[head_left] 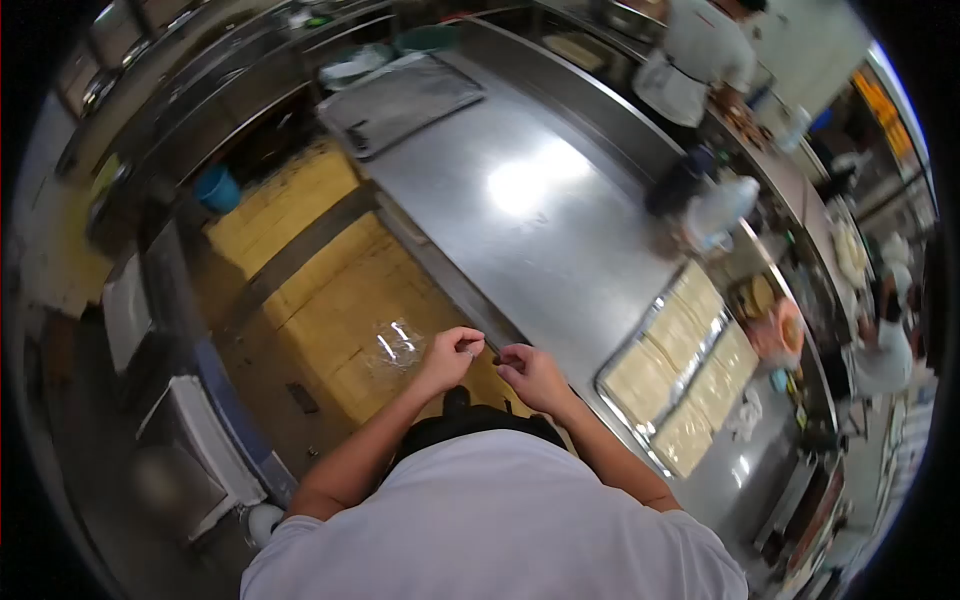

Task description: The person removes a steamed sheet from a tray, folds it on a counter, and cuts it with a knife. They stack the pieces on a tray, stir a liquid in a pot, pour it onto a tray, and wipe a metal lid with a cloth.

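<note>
Counter (520,200), long steel, runs ahead; empty tray (405,100) at far end, tray of pale dough sheets (680,370) near right. Co-worker (700,55) stands far off, apart. Left hand (452,355) pinches clear plastic bag (392,345), held out over floor beside counter edge. Right hand (530,372) has fingers closed on something small and dark, too small to tell. Step looks like opening or separating bag. Next calls for fingertip grip on thin film, gentle pull apart.

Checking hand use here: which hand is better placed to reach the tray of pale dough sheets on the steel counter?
Probably the right hand: it sits at the counter edge, on the tray side. The left hand hangs over the floor, pinching a clear plastic bag.
</note>
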Available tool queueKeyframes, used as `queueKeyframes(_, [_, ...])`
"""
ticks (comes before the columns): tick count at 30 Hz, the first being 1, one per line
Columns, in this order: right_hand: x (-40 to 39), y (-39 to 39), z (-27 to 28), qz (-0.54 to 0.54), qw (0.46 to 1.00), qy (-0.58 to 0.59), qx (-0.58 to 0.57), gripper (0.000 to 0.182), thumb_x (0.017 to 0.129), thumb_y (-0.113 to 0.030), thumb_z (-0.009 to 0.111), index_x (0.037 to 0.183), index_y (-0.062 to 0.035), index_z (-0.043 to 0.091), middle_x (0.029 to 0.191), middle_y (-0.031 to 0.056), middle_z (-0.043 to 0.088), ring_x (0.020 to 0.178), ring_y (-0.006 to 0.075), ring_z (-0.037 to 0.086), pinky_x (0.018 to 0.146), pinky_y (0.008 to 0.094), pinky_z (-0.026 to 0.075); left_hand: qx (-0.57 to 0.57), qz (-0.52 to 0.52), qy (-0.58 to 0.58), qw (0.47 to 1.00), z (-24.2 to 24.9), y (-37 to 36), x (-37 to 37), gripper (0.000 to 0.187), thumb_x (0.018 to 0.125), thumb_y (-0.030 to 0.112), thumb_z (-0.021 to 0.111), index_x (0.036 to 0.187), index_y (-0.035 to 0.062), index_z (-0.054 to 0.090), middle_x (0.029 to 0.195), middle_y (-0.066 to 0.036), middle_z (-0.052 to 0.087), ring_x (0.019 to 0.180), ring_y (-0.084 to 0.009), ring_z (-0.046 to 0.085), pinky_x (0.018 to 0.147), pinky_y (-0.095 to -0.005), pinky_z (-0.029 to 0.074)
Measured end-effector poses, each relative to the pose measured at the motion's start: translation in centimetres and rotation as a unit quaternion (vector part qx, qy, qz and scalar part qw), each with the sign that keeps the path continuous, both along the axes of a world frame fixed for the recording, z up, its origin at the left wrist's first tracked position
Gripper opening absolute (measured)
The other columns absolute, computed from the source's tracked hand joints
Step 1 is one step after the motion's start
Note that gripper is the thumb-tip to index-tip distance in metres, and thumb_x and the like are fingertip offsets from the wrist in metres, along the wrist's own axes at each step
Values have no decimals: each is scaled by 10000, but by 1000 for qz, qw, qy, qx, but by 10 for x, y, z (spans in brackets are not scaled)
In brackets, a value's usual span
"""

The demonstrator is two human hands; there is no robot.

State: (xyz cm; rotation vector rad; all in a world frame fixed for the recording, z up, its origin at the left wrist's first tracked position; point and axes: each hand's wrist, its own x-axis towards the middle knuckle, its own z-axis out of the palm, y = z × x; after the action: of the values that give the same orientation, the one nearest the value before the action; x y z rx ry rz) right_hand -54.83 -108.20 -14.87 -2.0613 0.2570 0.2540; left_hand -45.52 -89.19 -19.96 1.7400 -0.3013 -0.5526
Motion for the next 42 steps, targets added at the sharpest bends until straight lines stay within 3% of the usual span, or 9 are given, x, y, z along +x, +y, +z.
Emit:
queueKeyframes(7, [113,98,9,152,988,-33,5,351,887,-188,732,1139,52,686,1003,228,740,917,336,736,817,407,573,-19,154,-4,988,2,108,45,230,967,129,691,1159,5,715,993,-72,755,899,-124,687,815,-292,553])
queueKeyframes(10, [161,131,5,228,973,-30,-20,361,907,-161,739,1183,63,679,1015,208,751,909,265,735,828,372,572,-15,229,0,973,-5,146,60,232,972,134,696,1160,-1,712,1001,-72,753,913,-123,690,829,-290,554])
queueKeyframes(15, [252,181,2,292,956,-28,-4,348,907,-163,734,1174,56,688,1017,219,751,925,279,742,841,374,573,-7,316,42,948,-7,201,104,236,972,126,706,1160,-18,708,1009,-63,753,913,-115,685,827,-284,554])
queueKeyframes(18, [314,200,-13,311,950,-13,19,348,910,-166,729,1175,57,688,1029,222,751,954,277,744,855,372,574,-4,334,33,942,-31,217,151,238,956,120,716,1155,-10,710,987,-77,752,905,-129,693,827,-290,555])
queueKeyframes(22, [408,227,-14,344,939,-24,-4,362,909,-173,730,1183,61,686,1021,219,752,952,269,745,854,367,575,25,333,48,941,-4,236,225,236,976,90,674,1190,-6,700,1033,-75,741,949,-128,677,862,-292,543])
queueKeyframes(25, [476,263,-15,388,919,-65,-8,372,884,-186,738,1169,49,700,992,246,742,910,334,743,822,397,576,2,367,19,930,12,265,265,224,964,74,680,1173,-1,712,1024,-78,745,937,-126,680,857,-294,545])
queueKeyframes(34, [577,452,4,592,801,-84,38,319,897,-182,723,1141,23,703,968,203,743,846,318,726,774,404,575,-5,635,84,768,32,400,273,278,934,126,743,1187,17,709,1110,-99,745,899,-165,720,798,-291,570])
queueKeyframes(37, [584,518,2,642,761,-87,36,311,900,-184,724,1144,8,705,972,202,742,853,307,727,776,404,574,5,670,-28,742,11,455,270,303,920,146,764,1194,27,713,1150,-125,736,921,-188,727,799,-294,566])
queueKeyframes(42, [599,614,12,692,718,-74,24,303,906,-168,726,1143,19,696,983,214,741,871,335,727,778,402,571,83,690,-31,718,-8,548,286,211,926,197,749,859,-1,773,1164,-165,732,1092,-242,687,957,-364,529])
